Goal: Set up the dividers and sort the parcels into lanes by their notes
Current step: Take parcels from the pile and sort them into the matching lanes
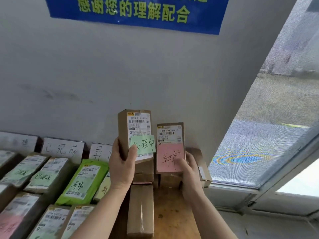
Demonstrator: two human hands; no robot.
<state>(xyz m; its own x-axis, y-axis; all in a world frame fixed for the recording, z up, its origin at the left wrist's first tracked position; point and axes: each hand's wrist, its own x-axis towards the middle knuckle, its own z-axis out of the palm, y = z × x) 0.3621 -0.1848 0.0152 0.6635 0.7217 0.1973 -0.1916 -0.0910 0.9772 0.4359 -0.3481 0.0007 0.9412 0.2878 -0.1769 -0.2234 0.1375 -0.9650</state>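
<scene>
The left hand grips a brown box with a green note, held upright above the back edge of the counter. Just beside it, the right hand grips a smaller box bearing a pink note. Labelled divider cards stand along the back edge at left, and parcels lie in lanes before them.

A bare strip of surface is left right of the taped box; it is blocked behind by stacked boxes, leftward by laid parcels.

Grey wall with blue banner, screened window at right
</scene>
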